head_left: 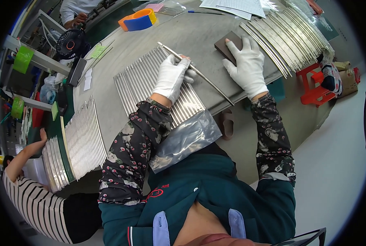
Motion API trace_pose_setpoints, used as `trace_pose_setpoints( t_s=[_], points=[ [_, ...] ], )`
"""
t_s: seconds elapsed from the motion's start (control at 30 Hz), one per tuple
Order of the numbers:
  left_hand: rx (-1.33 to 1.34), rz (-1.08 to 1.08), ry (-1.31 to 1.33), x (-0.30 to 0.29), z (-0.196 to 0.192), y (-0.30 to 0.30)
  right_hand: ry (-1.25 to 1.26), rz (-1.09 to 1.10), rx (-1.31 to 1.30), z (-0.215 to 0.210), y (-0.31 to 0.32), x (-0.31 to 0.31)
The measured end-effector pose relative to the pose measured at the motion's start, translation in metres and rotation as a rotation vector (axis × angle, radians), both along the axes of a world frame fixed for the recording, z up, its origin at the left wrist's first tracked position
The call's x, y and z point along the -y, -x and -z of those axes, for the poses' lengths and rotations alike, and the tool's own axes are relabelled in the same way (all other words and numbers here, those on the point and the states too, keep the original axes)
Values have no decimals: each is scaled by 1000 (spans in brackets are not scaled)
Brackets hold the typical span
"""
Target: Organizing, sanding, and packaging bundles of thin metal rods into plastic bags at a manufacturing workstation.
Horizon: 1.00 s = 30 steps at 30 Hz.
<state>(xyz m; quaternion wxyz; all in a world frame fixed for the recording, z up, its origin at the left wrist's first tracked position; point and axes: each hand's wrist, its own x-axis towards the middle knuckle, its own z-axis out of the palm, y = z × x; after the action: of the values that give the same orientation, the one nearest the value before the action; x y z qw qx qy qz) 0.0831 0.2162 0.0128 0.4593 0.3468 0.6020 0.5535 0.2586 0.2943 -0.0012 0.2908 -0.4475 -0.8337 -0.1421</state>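
Note:
My left hand (171, 78), in a white glove with bare fingertips, is closed round a thin metal rod (211, 83). That rod slants from upper left to lower right, its lower end over the table's near edge. Beneath the hand, a row of similar rods (135, 76) lies side by side on the table. A clear plastic bag (187, 141) covers their near ends. My right hand (248, 67), gloved the same way, grips a dark brown block (222, 48) on the table. Its fingers are spread across the block, hiding part of it, with the thumb at the near side.
More rods lie at the right (289, 37) and at the left (84, 139). An orange and blue tape dispenser (138, 21), papers (236, 6) and a pen (206, 12) are at the back. A black fan (70, 43) stands left. Co-workers are at left; a red stool (314, 96) is right.

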Motion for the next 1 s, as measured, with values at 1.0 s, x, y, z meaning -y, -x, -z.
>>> trace_pose_setpoints(
  t_s=[1.0],
  points=[
    [-1463,-78,-610,189,11,-3,1884,-340,-864,7,-55,200]
  ],
)
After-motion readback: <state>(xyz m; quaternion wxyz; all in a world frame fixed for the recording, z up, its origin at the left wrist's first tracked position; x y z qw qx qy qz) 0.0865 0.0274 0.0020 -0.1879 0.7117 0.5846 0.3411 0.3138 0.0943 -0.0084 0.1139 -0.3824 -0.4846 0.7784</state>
